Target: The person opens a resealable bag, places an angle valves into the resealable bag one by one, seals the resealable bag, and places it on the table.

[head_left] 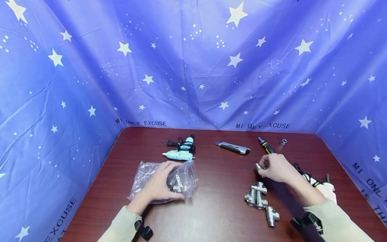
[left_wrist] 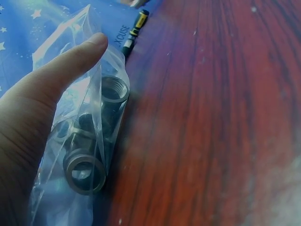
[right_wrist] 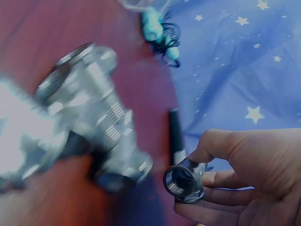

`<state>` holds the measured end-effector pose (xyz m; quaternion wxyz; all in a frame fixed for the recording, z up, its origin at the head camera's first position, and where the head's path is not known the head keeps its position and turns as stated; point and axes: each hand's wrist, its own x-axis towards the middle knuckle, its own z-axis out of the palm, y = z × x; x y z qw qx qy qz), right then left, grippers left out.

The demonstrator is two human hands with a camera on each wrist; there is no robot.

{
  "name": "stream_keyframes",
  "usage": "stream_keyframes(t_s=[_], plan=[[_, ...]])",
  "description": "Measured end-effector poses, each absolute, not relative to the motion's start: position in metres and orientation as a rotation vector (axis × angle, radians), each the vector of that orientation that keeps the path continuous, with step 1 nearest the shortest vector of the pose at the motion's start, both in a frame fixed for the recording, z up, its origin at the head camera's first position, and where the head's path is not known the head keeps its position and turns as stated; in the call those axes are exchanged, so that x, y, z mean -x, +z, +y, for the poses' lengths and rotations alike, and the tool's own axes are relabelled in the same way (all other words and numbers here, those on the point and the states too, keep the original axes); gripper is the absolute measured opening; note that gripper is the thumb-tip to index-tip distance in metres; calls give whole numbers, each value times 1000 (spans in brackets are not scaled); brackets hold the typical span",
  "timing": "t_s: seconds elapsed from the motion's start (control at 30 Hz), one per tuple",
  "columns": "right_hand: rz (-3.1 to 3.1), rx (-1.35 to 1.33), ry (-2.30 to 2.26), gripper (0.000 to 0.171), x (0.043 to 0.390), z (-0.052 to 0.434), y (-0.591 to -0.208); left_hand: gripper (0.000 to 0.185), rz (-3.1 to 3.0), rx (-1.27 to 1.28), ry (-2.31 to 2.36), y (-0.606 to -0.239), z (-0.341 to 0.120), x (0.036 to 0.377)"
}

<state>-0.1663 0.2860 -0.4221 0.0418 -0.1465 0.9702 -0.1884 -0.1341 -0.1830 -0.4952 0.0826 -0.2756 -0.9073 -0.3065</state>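
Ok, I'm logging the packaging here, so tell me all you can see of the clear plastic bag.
The plastic bag is clear, thin and crinkled, lying flat on the dark red table near its left front, just before the glue gun. Inside sit grey metal pipe fittings with threaded open ends. The left hand rests on top, thumb against the film.

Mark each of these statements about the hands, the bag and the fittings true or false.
1. The right hand holds a small metal fitting. True.
2. The left hand rests on a cardboard box. False: it rests on a clear plastic bag with fittings inside.
3. Loose tee fittings lie on the table near the right hand. True.
4. The glue gun is in the left hand. False: it lies apart, behind the bag.
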Motion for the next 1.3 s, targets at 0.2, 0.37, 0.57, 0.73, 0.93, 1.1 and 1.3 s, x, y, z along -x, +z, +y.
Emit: stream_keyframes(t_s=[0.2,0.37,0.57,0.73,0.93,1.1,1.3], plan=[[2985,528,-710,9,174,258,-408,112,-2714,821,-903,-496,-182,134],[2845,639,-878,8,173,226,-401,112,-2705,828,-901,-495,-182,134],[2740,731,-1007,6,172,191,-401,113,-2688,834,-890,-496,-181,135],[2657,759,-1099,8,171,166,-408,113,-2702,827,-885,-496,-181,135],[2552,801,-1149,7,172,137,-418,114,-2685,829,-871,-494,-180,136],[2495,819,-1152,7,172,112,-428,115,-2685,835,-870,-494,-180,136],[2436,695,-1218,10,172,90,-444,114,-2689,839,-870,-495,-178,135]])
